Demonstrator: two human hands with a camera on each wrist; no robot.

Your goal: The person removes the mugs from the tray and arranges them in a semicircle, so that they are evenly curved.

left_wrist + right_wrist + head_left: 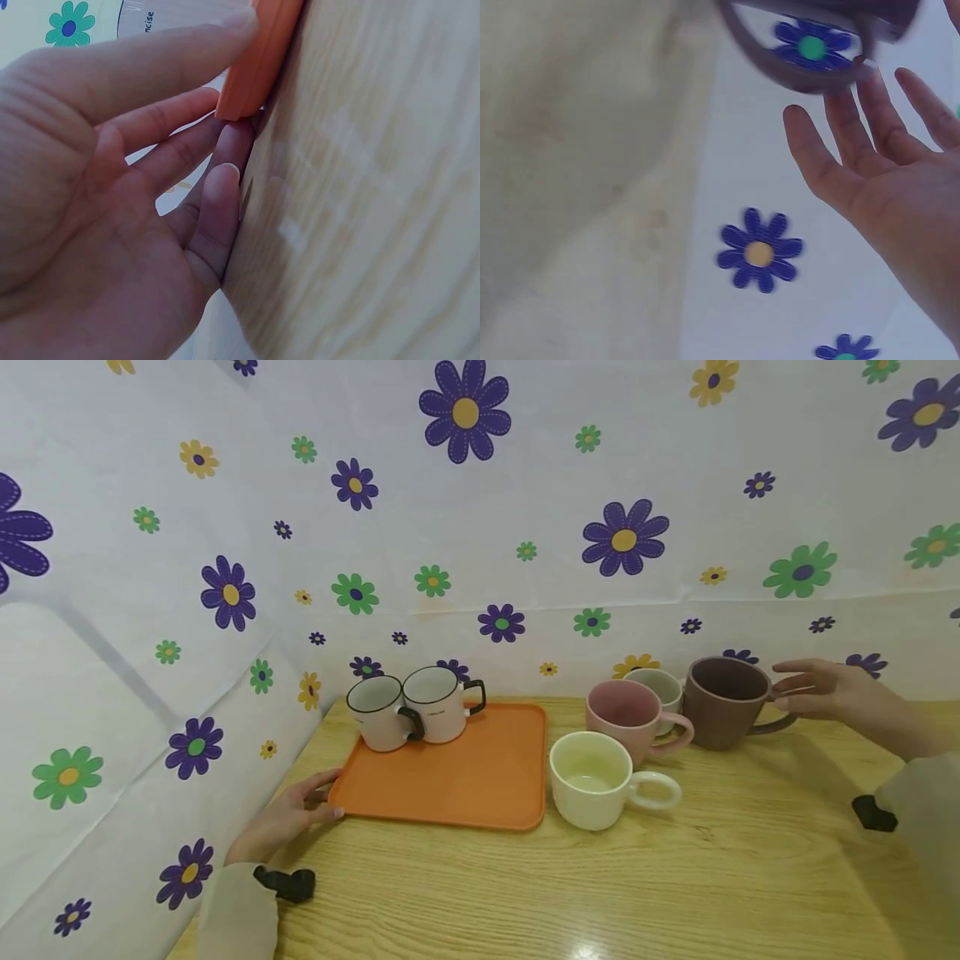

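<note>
My left hand (288,814) grips the near left corner of an orange tray (465,785). In the left wrist view the thumb lies on the rim of the tray (259,67), with fingers beneath its edge. Two white mugs with dark rims and handles, one on the left (381,727) and one on the right (438,714), stand close together at the tray's back left. My right hand (836,693) is at the handle of a large brown mug (722,710), fingers spread and loosely bent. In the right wrist view its fingertips reach up beside the blurred mug handle (795,79).
Left of the brown mug stand a pink mug (630,718) and, partly hidden behind it, a pale grey-green mug (663,683). A cream mug (588,793) sits beside the tray's right edge. Flower-printed cloth (525,485) hangs behind and left of the wooden table (525,893).
</note>
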